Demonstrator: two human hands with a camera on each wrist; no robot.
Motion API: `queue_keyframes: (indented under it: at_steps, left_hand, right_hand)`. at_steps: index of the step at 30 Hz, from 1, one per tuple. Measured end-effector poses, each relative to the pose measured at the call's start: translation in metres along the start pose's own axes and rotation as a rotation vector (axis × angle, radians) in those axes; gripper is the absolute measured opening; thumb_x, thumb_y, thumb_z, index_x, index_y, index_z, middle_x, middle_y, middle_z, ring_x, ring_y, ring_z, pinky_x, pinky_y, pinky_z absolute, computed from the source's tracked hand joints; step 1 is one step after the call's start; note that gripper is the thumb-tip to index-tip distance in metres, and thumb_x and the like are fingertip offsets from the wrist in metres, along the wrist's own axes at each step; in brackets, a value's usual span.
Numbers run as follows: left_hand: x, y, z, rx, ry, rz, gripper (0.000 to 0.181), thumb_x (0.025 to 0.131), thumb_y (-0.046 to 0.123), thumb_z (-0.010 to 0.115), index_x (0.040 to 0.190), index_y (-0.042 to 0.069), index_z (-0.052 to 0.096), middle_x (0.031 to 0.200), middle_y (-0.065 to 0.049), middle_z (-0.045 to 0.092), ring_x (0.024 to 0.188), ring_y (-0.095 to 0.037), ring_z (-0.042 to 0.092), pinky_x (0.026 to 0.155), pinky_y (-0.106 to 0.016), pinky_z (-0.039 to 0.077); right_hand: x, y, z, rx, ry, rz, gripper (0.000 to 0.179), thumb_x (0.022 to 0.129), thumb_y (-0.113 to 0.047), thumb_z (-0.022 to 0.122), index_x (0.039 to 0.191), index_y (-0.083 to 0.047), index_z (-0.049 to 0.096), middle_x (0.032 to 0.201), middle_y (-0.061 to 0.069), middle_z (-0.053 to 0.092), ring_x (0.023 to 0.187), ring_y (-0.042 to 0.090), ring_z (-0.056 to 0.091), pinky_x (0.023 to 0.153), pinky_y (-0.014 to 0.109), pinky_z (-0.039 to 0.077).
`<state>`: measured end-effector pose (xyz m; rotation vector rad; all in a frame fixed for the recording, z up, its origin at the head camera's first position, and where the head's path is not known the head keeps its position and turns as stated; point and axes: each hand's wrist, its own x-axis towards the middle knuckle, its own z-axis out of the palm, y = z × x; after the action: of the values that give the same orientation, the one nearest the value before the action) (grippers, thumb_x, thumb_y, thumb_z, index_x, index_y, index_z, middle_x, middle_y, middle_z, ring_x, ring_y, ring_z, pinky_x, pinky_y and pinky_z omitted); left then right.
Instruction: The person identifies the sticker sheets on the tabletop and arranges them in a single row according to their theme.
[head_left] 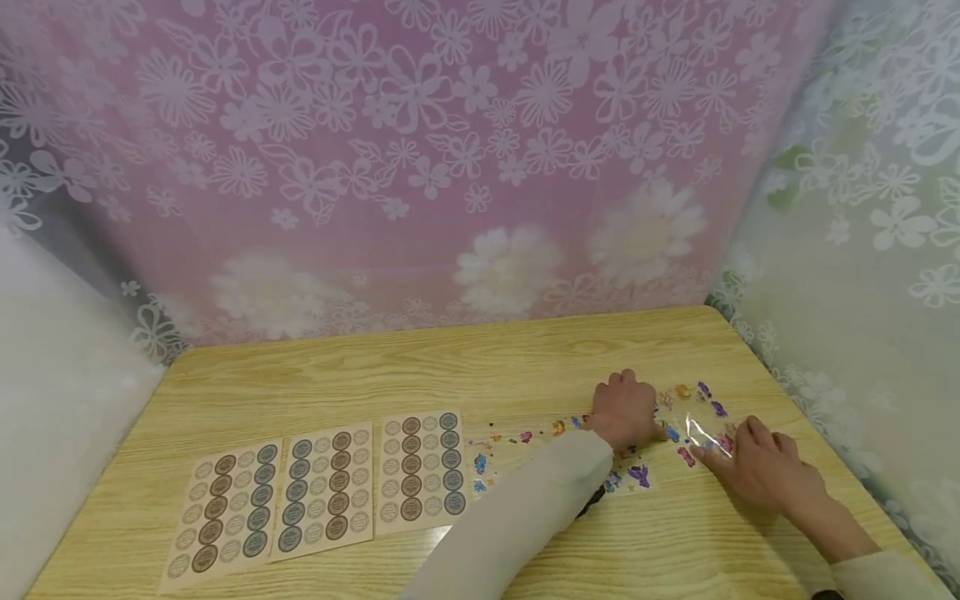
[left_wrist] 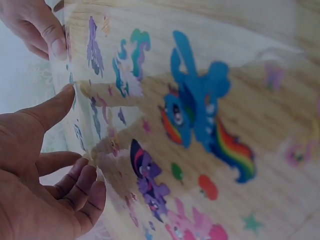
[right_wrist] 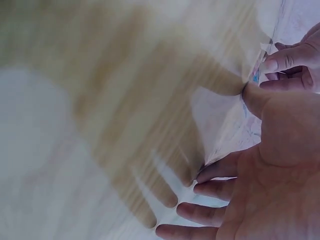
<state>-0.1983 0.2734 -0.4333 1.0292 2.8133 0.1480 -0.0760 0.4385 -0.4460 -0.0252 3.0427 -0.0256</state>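
Clear sticker sheets with colourful cartoon ponies lie flat on the right part of the table. One clear sheet (head_left: 517,454) runs under my left forearm. Another clear sheet (head_left: 686,429), with a bright glare, lies between my hands. My left hand (head_left: 624,410) rests on the stickers, its thumb stretched out and its other fingers bent with tips on the film. A blue rainbow-tailed pony sticker (left_wrist: 197,102) shows large beside it. At the sheet's right side, my right hand (head_left: 776,471) touches down with spread, fairly straight fingers (right_wrist: 200,214), its thumb by the film.
Three beige sheets of round labels stand in a row to the left: a left sheet (head_left: 225,508), a middle sheet (head_left: 321,483) and a right sheet (head_left: 422,468). The wooden table (head_left: 375,375) meets a pink floral curtain (head_left: 420,183) behind and pale curtains at both sides.
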Motion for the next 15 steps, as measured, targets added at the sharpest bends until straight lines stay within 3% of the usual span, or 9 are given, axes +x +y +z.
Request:
queue_keyframes:
  at_steps: [2,4,6,7,8,9,11,13,15]
  left_hand:
    - [0.0009,-0.0002,0.0006,-0.027,0.002,0.001,0.037,0.073,0.066,0.069,0.086,0.031,0.067,0.101,0.006,0.049,0.090,-0.011,0.047,0.077,-0.029,0.043]
    - [0.0021,-0.0003,0.0014,-0.055,0.003,0.005,0.036,0.073,0.064,0.070,0.084,0.030,0.066,0.100,0.006,0.049,0.089,-0.011,0.047,0.077,-0.029,0.043]
    - [0.0033,0.0000,0.0024,-0.088,0.001,0.005,0.036,0.073,0.062,0.072,0.086,0.029,0.064,0.098,0.006,0.049,0.088,-0.011,0.047,0.076,-0.029,0.043]
    - [0.0037,0.0002,0.0024,-0.102,-0.001,0.001,0.036,0.073,0.062,0.073,0.086,0.029,0.064,0.098,0.006,0.049,0.087,-0.011,0.047,0.076,-0.029,0.043]
    - [0.0039,0.0006,0.0022,-0.116,-0.005,-0.004,0.036,0.073,0.061,0.073,0.087,0.029,0.064,0.097,0.006,0.049,0.087,-0.011,0.047,0.076,-0.030,0.043]
    - [0.0040,0.0010,0.0020,-0.129,-0.009,-0.012,0.036,0.073,0.060,0.074,0.087,0.028,0.063,0.097,0.006,0.050,0.086,-0.011,0.048,0.075,-0.030,0.043]
    - [0.0036,0.0022,0.0011,-0.145,-0.020,-0.032,0.037,0.073,0.059,0.075,0.086,0.027,0.064,0.098,0.006,0.051,0.086,-0.011,0.049,0.076,-0.030,0.044]
    - [0.0027,0.0028,0.0000,-0.149,-0.027,-0.046,0.036,0.072,0.059,0.075,0.083,0.027,0.064,0.099,0.006,0.052,0.087,-0.012,0.051,0.077,-0.030,0.045]
    - [0.0016,0.0033,-0.0006,-0.152,-0.029,-0.049,0.035,0.072,0.059,0.075,0.080,0.027,0.065,0.100,0.005,0.053,0.086,-0.012,0.051,0.077,-0.031,0.045]
  right_hand:
    - [-0.0016,0.0020,-0.0005,-0.082,-0.008,-0.045,0.056,0.099,-0.053,0.036,0.100,0.000,0.055,0.083,0.014,0.039,0.082,0.029,0.036,0.074,0.046,0.032]
    - [-0.0019,0.0027,-0.0014,-0.070,-0.007,-0.037,0.060,0.099,-0.053,0.036,0.106,0.003,0.056,0.088,0.017,0.043,0.089,0.033,0.041,0.079,0.051,0.035]
    - [-0.0018,0.0036,-0.0018,-0.048,-0.009,-0.029,0.061,0.099,-0.054,0.036,0.106,0.004,0.056,0.090,0.018,0.045,0.095,0.038,0.042,0.083,0.057,0.035]
    - [-0.0015,0.0034,-0.0017,0.008,0.002,-0.008,0.057,0.098,-0.051,0.045,0.103,0.005,0.054,0.093,0.019,0.046,0.099,0.039,0.042,0.085,0.059,0.034]
    - [-0.0019,0.0039,-0.0011,0.001,0.005,-0.019,0.062,0.100,-0.053,0.036,0.102,0.006,0.055,0.095,0.020,0.047,0.102,0.041,0.043,0.086,0.060,0.034]
    - [-0.0024,0.0042,-0.0006,0.003,0.012,-0.029,0.060,0.100,-0.052,0.037,0.101,0.005,0.055,0.096,0.019,0.047,0.104,0.042,0.043,0.087,0.061,0.034]
    - [-0.0047,0.0058,0.0005,-0.114,0.012,-0.108,0.049,0.100,-0.046,0.042,0.112,-0.001,0.057,0.094,0.018,0.047,0.104,0.042,0.044,0.084,0.059,0.037]
    - [-0.0070,0.0074,0.0018,-0.246,0.025,-0.194,0.035,0.099,-0.036,0.051,0.126,-0.015,0.058,0.098,0.021,0.050,0.107,0.044,0.045,0.082,0.057,0.041]
    - [-0.0080,0.0078,0.0020,-0.297,0.035,-0.230,0.038,0.091,-0.023,0.065,0.129,-0.022,0.057,0.099,0.023,0.050,0.108,0.046,0.046,0.081,0.056,0.042]
